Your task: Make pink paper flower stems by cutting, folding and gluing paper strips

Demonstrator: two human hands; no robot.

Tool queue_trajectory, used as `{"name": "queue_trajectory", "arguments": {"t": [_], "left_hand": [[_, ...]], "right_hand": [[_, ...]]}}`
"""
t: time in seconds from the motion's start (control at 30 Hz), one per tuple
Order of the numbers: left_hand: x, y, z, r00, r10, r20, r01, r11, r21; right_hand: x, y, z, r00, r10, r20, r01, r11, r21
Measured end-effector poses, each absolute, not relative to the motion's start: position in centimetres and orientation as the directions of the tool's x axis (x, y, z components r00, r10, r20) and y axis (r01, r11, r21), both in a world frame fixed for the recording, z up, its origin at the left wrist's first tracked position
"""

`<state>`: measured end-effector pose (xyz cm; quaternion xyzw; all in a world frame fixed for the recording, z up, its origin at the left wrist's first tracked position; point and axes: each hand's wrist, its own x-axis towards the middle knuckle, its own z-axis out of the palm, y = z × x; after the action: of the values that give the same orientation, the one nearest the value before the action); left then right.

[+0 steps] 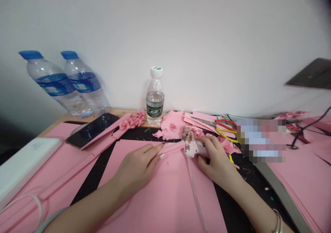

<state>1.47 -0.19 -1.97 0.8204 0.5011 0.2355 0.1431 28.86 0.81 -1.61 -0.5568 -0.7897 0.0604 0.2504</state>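
Between the thumb and fingers of my left hand (141,162) is one end of a folded pink paper strip (172,148). My right hand (216,158) is closed round a white glue gun (192,149), whose front end touches or nearly touches the other end of the strip. A clear glue stick (195,191) runs from the gun down toward me. Beneath both hands lies a large pink paper sheet (160,195). Just behind the gun sits a small mottled lump (188,134).
Behind my hands stands a small water bottle (155,103); two larger bottles (55,84) lean at the left. A phone (91,131), a white box (29,167), paper flowers (133,120), scissors (222,124) and pink paper stacks (305,177) surround the sheet. A blurred screen (261,139) is at the right.
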Motion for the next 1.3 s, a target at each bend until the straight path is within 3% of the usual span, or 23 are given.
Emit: {"name": "queue_trajectory", "arguments": {"t": [0.23,0.4,0.53,0.73,0.9,1.3], "left_hand": [[1.4,-0.1,-1.8,0.307,0.946,0.101,0.761,-0.307,0.571],[1.5,0.0,-1.1,0.224,0.974,-0.021,0.796,-0.171,0.581],[1.5,0.2,-1.1,0.188,0.982,-0.019,0.793,-0.14,0.592],[1.6,0.4,-1.1,0.16,0.987,-0.028,0.797,-0.112,0.593],[1.6,0.4,-0.8,0.139,0.989,-0.047,0.817,-0.088,0.57],[1.3,0.5,-0.8,0.075,0.997,0.018,0.843,-0.073,0.533]], "right_hand": [[29.3,0.9,-2.2,-0.175,0.953,0.248,0.883,0.263,-0.389],[29.2,0.9,-1.6,-0.117,0.946,0.301,0.77,0.278,-0.574],[29.0,0.6,-0.4,-0.077,0.946,0.316,0.635,0.291,-0.716],[28.9,-0.2,0.6,-0.044,0.994,0.103,0.535,0.111,-0.838],[28.8,-0.3,-0.8,-0.154,0.987,-0.038,0.384,0.024,-0.923],[29.1,0.0,-1.1,-0.038,0.996,-0.079,0.398,-0.057,-0.916]]}}
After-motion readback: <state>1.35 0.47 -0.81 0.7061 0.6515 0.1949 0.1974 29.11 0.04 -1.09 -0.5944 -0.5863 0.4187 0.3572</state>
